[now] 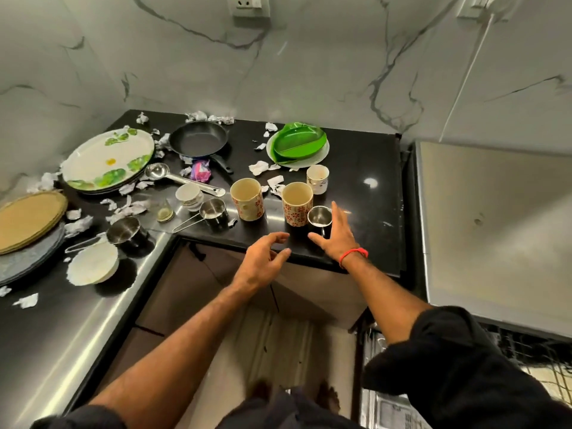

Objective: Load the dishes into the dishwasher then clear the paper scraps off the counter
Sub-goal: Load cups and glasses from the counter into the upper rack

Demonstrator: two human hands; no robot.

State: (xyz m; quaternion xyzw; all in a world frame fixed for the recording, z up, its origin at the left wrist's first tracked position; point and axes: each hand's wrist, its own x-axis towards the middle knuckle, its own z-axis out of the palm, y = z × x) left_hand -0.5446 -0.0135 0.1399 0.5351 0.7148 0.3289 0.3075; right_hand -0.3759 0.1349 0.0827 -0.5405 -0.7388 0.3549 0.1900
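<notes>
Two flowered mugs [247, 199] [297, 202] stand near the front edge of the black counter [365, 168], with a small steel cup [319, 216] beside the right one. My right hand [335, 235] is spread open around the steel cup, fingers straight, just short of gripping it. My left hand [263, 261] hovers at the counter edge with loosely curled fingers, holding nothing. Crumpled paper scraps [259, 167] lie scattered over the counter. The open dishwasher rack [526, 351] shows at the lower right.
A frying pan [198, 140], green plates [298, 144] on a white plate, a small white cup [318, 178], a ladle [182, 178], a teacup [188, 196], steel measuring cups [213, 210], leaf-print plates [108, 161], tan plates [29, 219] and a white bowl [93, 266] crowd the counter.
</notes>
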